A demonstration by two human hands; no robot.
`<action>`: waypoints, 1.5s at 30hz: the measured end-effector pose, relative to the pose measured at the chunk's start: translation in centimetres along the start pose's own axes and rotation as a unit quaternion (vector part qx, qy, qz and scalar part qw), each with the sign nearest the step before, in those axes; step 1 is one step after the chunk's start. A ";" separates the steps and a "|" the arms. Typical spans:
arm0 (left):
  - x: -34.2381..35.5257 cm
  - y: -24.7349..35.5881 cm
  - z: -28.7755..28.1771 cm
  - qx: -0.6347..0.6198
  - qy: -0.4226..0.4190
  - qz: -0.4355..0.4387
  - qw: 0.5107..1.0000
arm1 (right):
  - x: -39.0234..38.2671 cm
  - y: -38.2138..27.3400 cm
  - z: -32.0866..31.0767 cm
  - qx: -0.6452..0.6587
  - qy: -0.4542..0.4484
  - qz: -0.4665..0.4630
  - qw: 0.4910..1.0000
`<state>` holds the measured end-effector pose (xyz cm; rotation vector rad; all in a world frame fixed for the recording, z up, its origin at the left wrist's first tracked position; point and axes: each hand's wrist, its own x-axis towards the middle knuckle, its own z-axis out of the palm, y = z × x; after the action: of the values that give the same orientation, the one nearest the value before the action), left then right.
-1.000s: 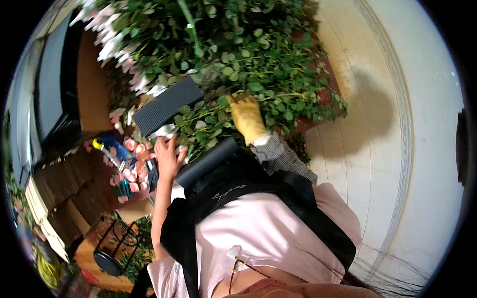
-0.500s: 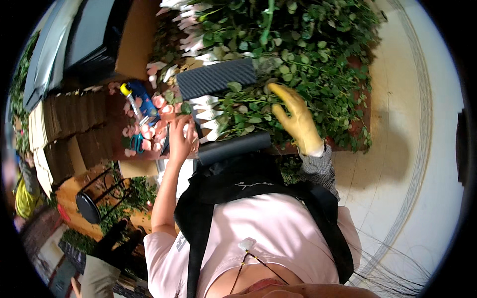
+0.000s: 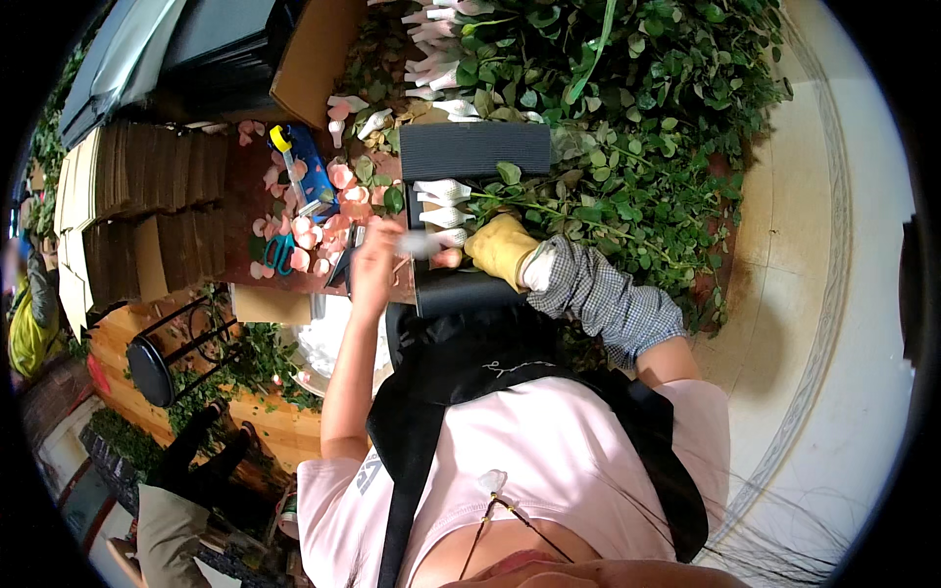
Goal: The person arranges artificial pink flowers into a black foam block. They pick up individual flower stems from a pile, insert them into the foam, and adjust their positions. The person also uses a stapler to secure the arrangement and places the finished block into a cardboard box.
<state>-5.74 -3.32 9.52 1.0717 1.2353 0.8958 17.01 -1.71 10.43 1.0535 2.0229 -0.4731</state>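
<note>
My bare left hand [image 3: 375,257] pinches a small white mesh sleeve [image 3: 420,244], which is smeared by motion. Just right of it, my right hand [image 3: 502,247], in a yellow glove, is closed round the stem of a pink rose [image 3: 448,258] right behind its bloom. The bloom points left, toward my left hand. Several roses with white-sleeved heads [image 3: 443,191] lie side by side just beyond, their leafy stems running right. A dark ribbed board [image 3: 474,149] lies behind that row, and a black padded roll [image 3: 465,292] lies in front of it.
Pink petals [image 3: 306,233], teal-handled scissors [image 3: 279,255] and a yellow-capped cutter [image 3: 282,139] on a blue item lie left. Stacked cardboard [image 3: 127,176] stands farther left. A big heap of leafy stems [image 3: 647,88] covers the back right. A black stool [image 3: 150,370] stands below left.
My right hand has moved left and inward from above the leaves and closed on a rose. My left hand has come away from the petals with a white sleeve. The view has shifted slightly.
</note>
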 end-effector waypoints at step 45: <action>6.5 -2.0 4.2 0.281 0.030 0.089 0.955 | 1.0 2.3 -0.7 0.000 0.256 0.152 0.955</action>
<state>-0.75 1.73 5.87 1.6375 1.5080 0.7272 18.21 0.63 10.16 1.5803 2.2342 -0.0325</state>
